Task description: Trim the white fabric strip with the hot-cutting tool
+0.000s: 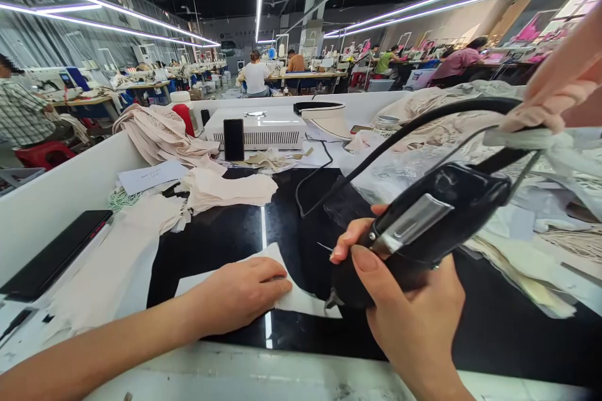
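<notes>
A black tool is gripped by the right hand, with fingers and thumb wrapped around its body. Its tip is held at the right end of a white piece, which is pressed onto a black board under the left hand, its fingers laid on top. Pale cloth is spread left of that hand; farther beyond it, a phone is stood before a white box.
</notes>
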{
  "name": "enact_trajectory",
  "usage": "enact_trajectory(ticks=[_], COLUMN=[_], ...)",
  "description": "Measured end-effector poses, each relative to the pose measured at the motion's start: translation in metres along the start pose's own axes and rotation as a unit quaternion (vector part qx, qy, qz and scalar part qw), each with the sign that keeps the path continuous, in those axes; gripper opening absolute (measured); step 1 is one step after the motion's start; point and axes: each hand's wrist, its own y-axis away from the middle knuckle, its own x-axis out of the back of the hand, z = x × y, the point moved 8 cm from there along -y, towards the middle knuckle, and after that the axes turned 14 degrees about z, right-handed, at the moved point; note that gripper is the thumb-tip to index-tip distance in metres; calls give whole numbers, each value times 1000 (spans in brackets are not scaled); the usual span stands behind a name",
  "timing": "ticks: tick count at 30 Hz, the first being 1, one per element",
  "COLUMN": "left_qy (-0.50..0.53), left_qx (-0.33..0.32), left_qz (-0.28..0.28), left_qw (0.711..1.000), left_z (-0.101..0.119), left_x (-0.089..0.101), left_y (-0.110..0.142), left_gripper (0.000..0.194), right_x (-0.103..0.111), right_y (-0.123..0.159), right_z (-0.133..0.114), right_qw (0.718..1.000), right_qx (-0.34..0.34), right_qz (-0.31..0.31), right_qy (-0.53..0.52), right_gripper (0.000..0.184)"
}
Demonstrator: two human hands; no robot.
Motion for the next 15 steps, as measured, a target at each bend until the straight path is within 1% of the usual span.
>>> enact_trajectory(ticks=[5, 8, 12, 15], left_qy=[6, 5, 15, 30], left_qx=[7, 4, 0, 0], left_qz=[9, 22, 36, 38], left_qw=[1000, 1000, 999, 999], left_z=[2, 4, 6, 6], left_x=[1, 3, 7, 8], left_y=[0, 0, -2, -2], left_gripper=[22, 22, 24, 26], right_x=[1, -4, -19, -36], right_y=[2, 0, -8, -13], right_z=[-2, -2, 0, 7], right_qw=[1000, 999, 996, 994], right_qx=[-4, -12, -25, -36], right_qz=[-17, -8, 37, 37], right_qy=[-18, -32, -77, -93], right_gripper=[39, 39, 40, 36])
